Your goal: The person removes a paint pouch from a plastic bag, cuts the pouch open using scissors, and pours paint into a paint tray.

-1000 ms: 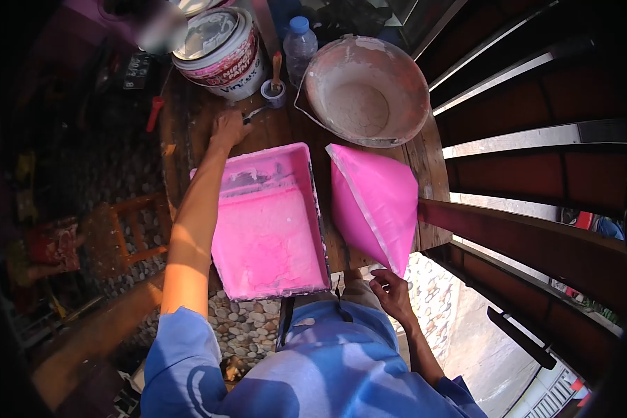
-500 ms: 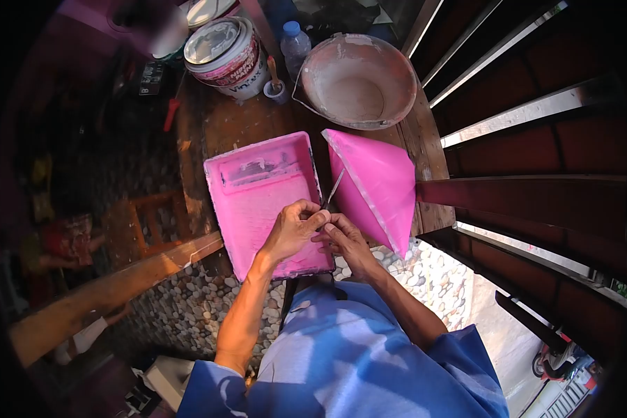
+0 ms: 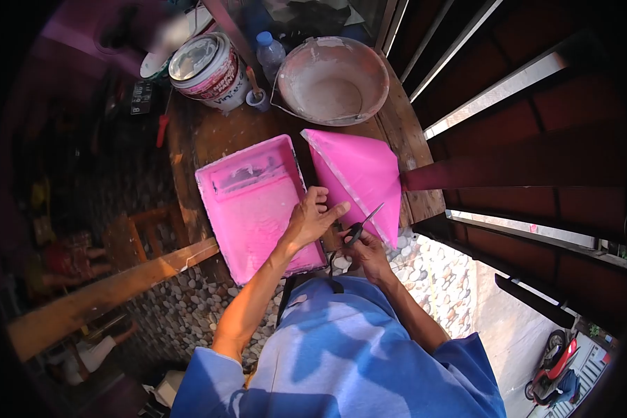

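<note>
Head view: our left hand (image 3: pixel 308 221) has let go, its fingers loosely spread, leaving the scissors (image 3: pixel 356 230) gripped by our right hand (image 3: pixel 370 255); we judge the blades within reach of the pink packet (image 3: pixel 362 166), on the surface (image 3: pixel 228 129) at twelve o'clock from them.

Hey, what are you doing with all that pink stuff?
A person's right hand holds a small pointed tool with a black handle, maybe scissors, by a plump pink bag. I can't tell if the tip touches the bag. The left hand is open and holds nothing. A pink tray sits left of the bag on a wooden table, with a bucket and paint tub farther back.
</note>
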